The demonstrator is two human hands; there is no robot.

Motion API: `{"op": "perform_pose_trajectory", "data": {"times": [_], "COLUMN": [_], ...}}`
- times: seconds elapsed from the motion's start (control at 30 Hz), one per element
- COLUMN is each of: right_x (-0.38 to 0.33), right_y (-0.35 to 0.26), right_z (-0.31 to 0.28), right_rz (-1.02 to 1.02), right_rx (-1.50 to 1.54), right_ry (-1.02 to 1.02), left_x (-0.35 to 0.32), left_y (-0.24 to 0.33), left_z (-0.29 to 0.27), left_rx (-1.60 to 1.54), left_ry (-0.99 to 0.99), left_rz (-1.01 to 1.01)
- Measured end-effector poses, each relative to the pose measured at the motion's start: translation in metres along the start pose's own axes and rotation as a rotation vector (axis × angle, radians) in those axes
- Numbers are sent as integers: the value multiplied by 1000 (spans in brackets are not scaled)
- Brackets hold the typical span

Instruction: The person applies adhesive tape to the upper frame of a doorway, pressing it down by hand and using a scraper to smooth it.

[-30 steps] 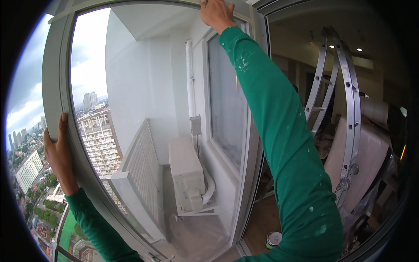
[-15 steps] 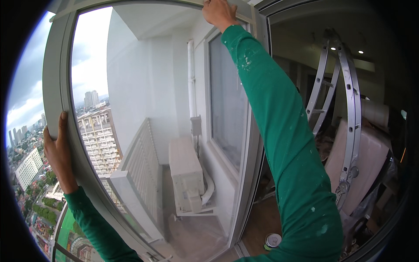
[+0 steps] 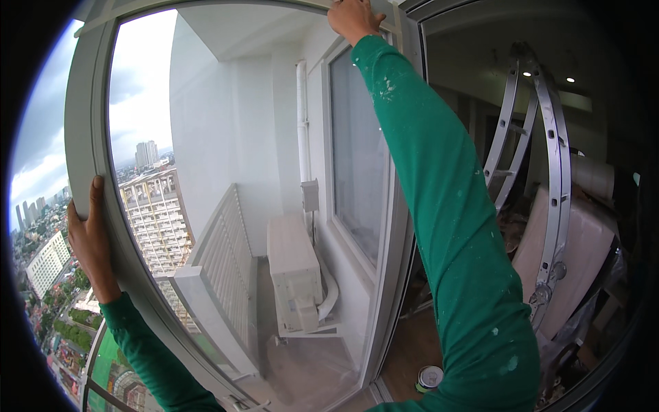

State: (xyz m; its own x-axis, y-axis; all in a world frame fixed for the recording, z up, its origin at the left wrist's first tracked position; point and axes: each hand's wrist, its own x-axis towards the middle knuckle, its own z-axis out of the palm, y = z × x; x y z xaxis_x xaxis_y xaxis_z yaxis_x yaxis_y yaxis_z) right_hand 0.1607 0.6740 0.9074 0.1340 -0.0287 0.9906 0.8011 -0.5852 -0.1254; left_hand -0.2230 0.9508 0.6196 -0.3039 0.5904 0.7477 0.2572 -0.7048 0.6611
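Observation:
A glazed door with a pale grey frame point(image 3: 86, 130) stands in front of me. Around its left upright my left hand point(image 3: 93, 240) is closed, one digit laid along the front face and the others bent round the outer edge. My right arm, in a paint-spotted green sleeve, reaches up to the top right corner. There my right hand point(image 3: 355, 19) presses against the top rail with curled fingers; the picture's upper edge crops it, and anything in its grasp is hidden. Beige strips that look like masking tape point(image 3: 396, 24) run along the frame near that corner.
Through the glass I see a balcony with an outdoor air-conditioner unit point(image 3: 294, 268), a white railing point(image 3: 223, 268) and a pipe point(image 3: 302, 130). On the right stand an aluminium ladder point(image 3: 552, 178) and wrapped goods point(image 3: 576, 240). A round can point(image 3: 430, 378) sits on the floor. City buildings lie far below.
My right hand has slid slightly to the right along the top rail. The left hand keeps its place on the upright, and the view has shifted a little.

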Motion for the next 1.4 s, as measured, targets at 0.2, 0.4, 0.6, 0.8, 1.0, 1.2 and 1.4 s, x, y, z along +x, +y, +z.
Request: {"op": "perform_pose_trajectory", "data": {"times": [0.2,0.4,0.6,0.8,1.0,1.2,1.4], "right_x": [-7,-4,5,-99,-198,-229,-231], "right_y": [5,5,118,194,244,228,235], "right_z": [0,11,8,0,53,56,61], "right_rz": [-64,-242,-119,-213,-88,-74,-89], "right_rx": [133,59,239,265,420,335,333], "right_ry": [51,158,218,402,280,192,177], "left_x": [4,-5,-2,9,25,25,-9], "left_y": [-9,11,8,-7,92,281,396], "left_z": [-2,-3,5,-12,40,151,256], "left_rx": [20,-29,-14,29,383,326,368], "left_ry": [47,33,39,33,435,421,318], "left_rz": [17,28,54,19,489,1209,1010]}}
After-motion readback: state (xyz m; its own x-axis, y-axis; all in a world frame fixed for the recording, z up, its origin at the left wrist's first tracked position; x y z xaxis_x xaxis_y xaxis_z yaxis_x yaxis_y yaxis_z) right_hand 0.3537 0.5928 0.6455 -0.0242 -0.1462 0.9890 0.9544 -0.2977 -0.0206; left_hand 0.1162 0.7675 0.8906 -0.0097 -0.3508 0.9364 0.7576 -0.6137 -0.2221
